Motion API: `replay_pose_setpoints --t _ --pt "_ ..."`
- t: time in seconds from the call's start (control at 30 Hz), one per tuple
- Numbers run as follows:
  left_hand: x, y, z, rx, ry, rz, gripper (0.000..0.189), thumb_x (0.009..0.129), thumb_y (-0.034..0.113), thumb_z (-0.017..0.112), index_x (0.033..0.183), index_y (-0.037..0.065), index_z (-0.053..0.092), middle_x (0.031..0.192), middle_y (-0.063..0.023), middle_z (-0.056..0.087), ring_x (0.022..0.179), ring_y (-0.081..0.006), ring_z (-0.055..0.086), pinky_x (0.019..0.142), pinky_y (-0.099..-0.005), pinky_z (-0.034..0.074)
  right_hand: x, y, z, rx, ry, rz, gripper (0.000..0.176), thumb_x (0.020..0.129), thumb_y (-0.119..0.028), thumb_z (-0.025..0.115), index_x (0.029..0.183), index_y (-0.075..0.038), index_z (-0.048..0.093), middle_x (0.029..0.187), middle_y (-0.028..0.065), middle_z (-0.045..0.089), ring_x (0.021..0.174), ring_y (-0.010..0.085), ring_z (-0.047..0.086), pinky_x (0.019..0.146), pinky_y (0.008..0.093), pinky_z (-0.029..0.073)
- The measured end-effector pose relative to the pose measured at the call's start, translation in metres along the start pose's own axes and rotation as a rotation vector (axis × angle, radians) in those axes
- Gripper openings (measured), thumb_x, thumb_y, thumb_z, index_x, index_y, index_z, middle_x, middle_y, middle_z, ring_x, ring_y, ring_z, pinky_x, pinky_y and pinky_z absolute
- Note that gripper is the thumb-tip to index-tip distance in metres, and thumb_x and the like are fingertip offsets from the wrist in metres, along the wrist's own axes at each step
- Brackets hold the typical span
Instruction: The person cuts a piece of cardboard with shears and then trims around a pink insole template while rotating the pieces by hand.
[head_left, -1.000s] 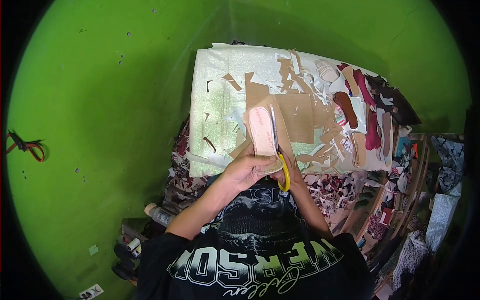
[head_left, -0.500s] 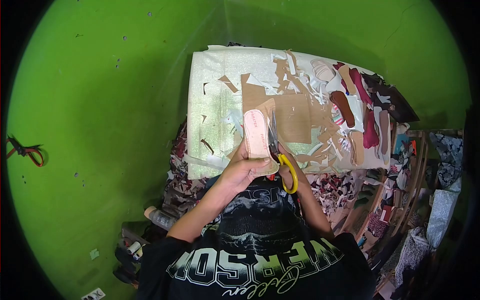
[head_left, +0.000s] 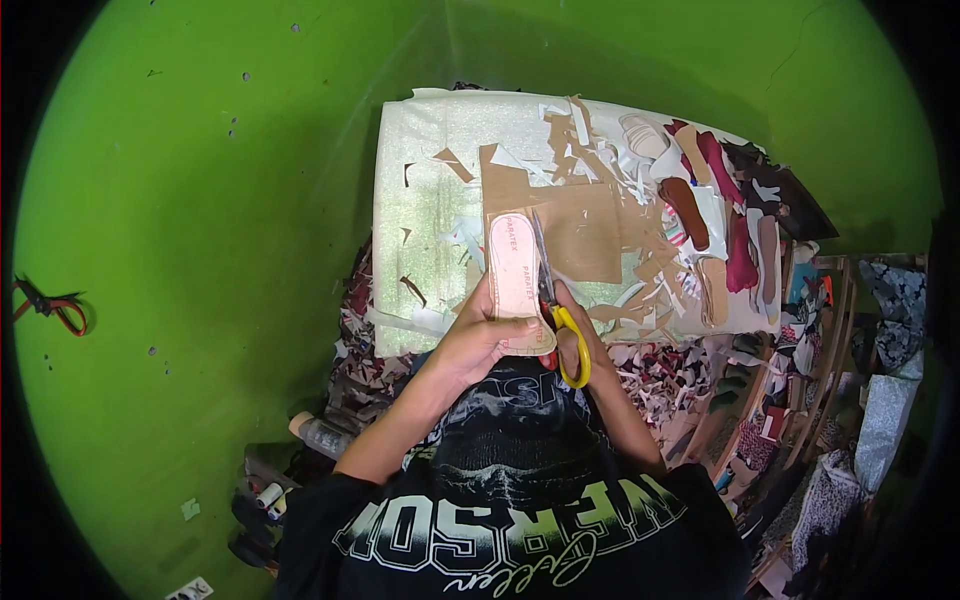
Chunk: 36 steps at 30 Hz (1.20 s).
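Observation:
My left hand (head_left: 473, 338) grips a pale pink shoe insole (head_left: 515, 275) printed with PARATEX, its thumb pressed across the lower end. The insole is upright in front of my chest, over the near part of the table. In my right hand (head_left: 580, 335) is a pair of scissors (head_left: 570, 360) with a yellow and red handle. Its dark blades point away from me and run along the insole's right edge. Whether the blades are fully together is hard to tell. Beyond the insole lies a brown cardboard sheet (head_left: 585, 235).
Cut brown and white scraps (head_left: 650, 275) litter the pale-covered table (head_left: 420, 220). Several insole-shaped pieces (head_left: 684, 212) in brown, tan and maroon lie on its right side. Fabric offcuts (head_left: 665, 390) heap below the table, beside a wooden rack (head_left: 815, 400). Pliers (head_left: 55, 303) hang on the green wall.
The scissors' blades have swung closer to the insole's right edge, and the handle has shifted slightly. A brown flap at the insole's top right shows less. My left hand keeps its grip.

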<state>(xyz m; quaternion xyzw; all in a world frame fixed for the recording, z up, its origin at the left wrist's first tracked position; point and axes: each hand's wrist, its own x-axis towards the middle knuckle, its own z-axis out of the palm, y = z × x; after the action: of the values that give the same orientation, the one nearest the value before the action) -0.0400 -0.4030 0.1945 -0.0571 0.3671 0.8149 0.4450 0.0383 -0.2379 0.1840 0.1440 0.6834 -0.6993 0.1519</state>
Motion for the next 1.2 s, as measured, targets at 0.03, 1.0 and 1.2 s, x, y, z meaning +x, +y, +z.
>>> replay_pose_setpoints --t 0.03,1.0,1.2 --pt "0.000 0.000 0.002 -0.012 0.003 0.010 0.088 0.080 -0.013 0.066 0.153 0.011 0.024 0.124 -0.0079 0.058 0.105 -0.0164 0.063 0.086 -0.0304 0.055 0.001 -0.006 0.002 0.083 -0.022 0.092 0.061 0.091 -0.032 0.046 0.140 0.002 0.037 0.087 0.0156 0.054 0.065 0.0151 0.058 0.056 0.0291 0.047" --pt "-0.003 -0.007 0.001 -0.035 0.007 0.079 0.078 0.079 -0.013 0.065 0.147 0.009 0.034 0.123 -0.0080 0.058 0.109 -0.0181 0.062 0.093 -0.0328 0.052 0.001 0.001 -0.002 0.101 0.073 -0.150 0.072 0.091 -0.070 0.047 0.108 -0.001 0.048 0.064 0.0046 0.053 0.048 0.0114 0.053 0.044 0.0237 0.042" --pt "-0.001 -0.011 -0.004 0.145 0.163 0.213 0.067 0.082 -0.011 0.066 0.140 0.007 0.039 0.122 -0.0089 0.058 0.106 -0.0168 0.063 0.091 -0.0319 0.053 0.007 0.004 0.008 0.332 0.232 -0.239 0.052 0.081 -0.013 0.078 0.119 0.000 0.046 0.087 0.0038 0.061 0.079 0.0097 0.059 0.074 0.0227 0.048"
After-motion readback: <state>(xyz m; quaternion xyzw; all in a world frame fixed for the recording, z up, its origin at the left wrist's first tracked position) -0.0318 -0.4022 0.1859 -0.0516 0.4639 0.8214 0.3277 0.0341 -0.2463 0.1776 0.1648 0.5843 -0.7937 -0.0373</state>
